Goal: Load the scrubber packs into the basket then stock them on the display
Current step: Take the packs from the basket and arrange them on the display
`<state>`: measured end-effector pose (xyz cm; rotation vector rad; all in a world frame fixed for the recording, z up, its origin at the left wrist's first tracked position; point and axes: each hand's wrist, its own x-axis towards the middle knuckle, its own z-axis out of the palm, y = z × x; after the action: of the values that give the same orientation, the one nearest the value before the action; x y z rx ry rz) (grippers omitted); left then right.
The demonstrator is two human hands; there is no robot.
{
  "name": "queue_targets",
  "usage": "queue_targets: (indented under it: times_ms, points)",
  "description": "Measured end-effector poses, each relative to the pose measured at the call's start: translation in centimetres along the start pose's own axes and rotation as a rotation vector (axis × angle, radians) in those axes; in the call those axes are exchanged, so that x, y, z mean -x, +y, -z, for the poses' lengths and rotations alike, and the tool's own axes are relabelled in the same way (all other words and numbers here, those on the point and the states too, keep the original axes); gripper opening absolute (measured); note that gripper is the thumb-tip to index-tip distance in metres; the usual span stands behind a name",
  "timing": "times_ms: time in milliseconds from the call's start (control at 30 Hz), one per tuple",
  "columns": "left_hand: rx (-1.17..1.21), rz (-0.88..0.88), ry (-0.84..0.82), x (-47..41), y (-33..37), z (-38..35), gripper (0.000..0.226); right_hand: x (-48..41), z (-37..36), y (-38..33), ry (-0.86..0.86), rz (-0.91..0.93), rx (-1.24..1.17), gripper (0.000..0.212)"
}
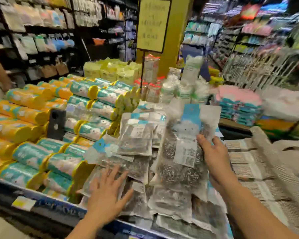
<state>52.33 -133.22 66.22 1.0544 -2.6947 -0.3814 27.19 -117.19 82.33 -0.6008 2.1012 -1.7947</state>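
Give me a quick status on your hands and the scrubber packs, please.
Left hand open, flat on the stacked packs. Right hand grips one scrubber pack upright above them. Basket not in view. Nothing blocking.

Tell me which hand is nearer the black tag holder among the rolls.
Left. The left hand spreads over the scrubber pile, below-right of the black tag holder; the right hand holds a scrubber pack farther right.

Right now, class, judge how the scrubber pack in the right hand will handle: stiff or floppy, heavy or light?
Probably floppy: the pack is a thin clear bag. Likely light: the right hand holds it up by one edge. Perhaps slippery, given the glossy film.
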Motion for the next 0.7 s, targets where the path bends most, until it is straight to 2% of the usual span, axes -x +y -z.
queue_targets:
  times_ms: [100,167,267,367,433,500,600,700]
  points:
    - [-0.154,-0.023,-0.130,0.3,-0.2,-2.9,0.077,-4.8,2.5,1.5,0.033,-0.103,-0.030,0.027]
    - [-0.211,0.001,-0.149,0.4,-0.5,-3.6,0.078,-7.4,2.5,2.5,0.044,-0.163,-0.029,0.024]
    - [-0.250,0.026,-0.142,0.3,-0.6,-3.6,0.079,-10.5,0.7,3.7,0.004,-0.232,-0.037,0.024]
    - [-0.235,0.011,-0.098,0.2,-0.3,-4.0,0.080,-13.3,-2.1,4.0,0.000,-0.285,0.002,0.044]
    - [-0.215,0.008,-0.039,0.2,-0.1,-4.4,0.080,-14.5,-4.0,3.6,-0.006,-0.281,0.046,0.033]
    - [-0.210,-0.004,0.028,0.1,-0.2,-4.6,0.079,-15.7,-5.6,3.8,0.007,-0.287,0.085,0.032]
    - [-0.193,-0.019,0.076,-0.2,-0.3,-5.1,0.076,-16.4,-7.3,4.3,0.015,-0.244,0.291,0.035]
    - [-0.251,-0.049,0.120,-0.5,-0.7,-5.9,0.075,-16.4,-8.2,4.7,0.042,-0.182,0.595,0.045]
